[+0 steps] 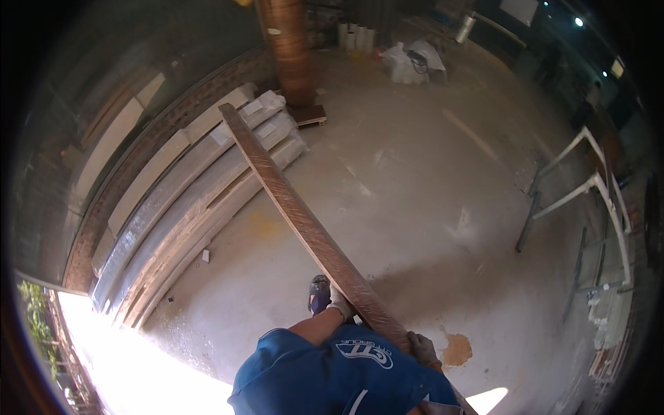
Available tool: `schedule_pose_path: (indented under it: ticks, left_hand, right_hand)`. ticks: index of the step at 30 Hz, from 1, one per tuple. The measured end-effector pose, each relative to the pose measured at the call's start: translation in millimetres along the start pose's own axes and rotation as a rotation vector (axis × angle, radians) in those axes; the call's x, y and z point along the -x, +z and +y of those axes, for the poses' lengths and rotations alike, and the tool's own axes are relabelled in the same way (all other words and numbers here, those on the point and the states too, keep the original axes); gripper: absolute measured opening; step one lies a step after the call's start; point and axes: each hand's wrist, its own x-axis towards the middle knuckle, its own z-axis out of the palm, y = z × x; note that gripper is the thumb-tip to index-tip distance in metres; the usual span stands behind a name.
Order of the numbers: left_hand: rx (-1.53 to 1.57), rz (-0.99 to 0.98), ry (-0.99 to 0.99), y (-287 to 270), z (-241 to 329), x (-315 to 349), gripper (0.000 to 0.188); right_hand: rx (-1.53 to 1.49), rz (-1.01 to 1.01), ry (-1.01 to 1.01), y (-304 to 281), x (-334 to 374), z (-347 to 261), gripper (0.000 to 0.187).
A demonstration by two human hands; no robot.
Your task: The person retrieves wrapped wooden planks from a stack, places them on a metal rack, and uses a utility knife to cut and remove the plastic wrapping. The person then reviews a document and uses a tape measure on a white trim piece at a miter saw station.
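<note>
A long brown plank (pixel 302 220), shiny as though wrapped in clear film, runs slantwise from beside my body to the far left. Its far end lies over the stack of wrapped boards (pixel 200 173). My left hand (pixel 337 303), in a pale glove, grips the plank's left edge from below, with the fingers hidden beneath it. Nearer my body, my gloved right hand (pixel 423 348) is closed round the right edge. The plank's near end passes beside my blue shirt and is partly hidden.
A white metal frame (pixel 598 187) stands at the right. Near the back left rises a tall brown roll (pixel 287 52) next to a small wooden pallet (pixel 309 116). White bags (pixel 413 63) lie farther back. An ochre patch (pixel 457 350) marks the floor by my right hand.
</note>
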Motion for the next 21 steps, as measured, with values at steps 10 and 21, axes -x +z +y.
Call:
schedule_pose_path:
  ticks: [10, 21]
  left_hand:
    - [-0.361, -0.308, -0.406, 165.4, -94.7, -139.8, 0.066]
    - [-1.645, -0.989, 0.323, 419.6, -260.0, -253.7, 0.056]
  right_hand:
    - [-0.102, 0.065, 0.078, -102.8, -69.9, 57.1, 0.062]
    - [-0.286, 0.374, 0.152, -329.9, -122.1, 53.2, 0.058]
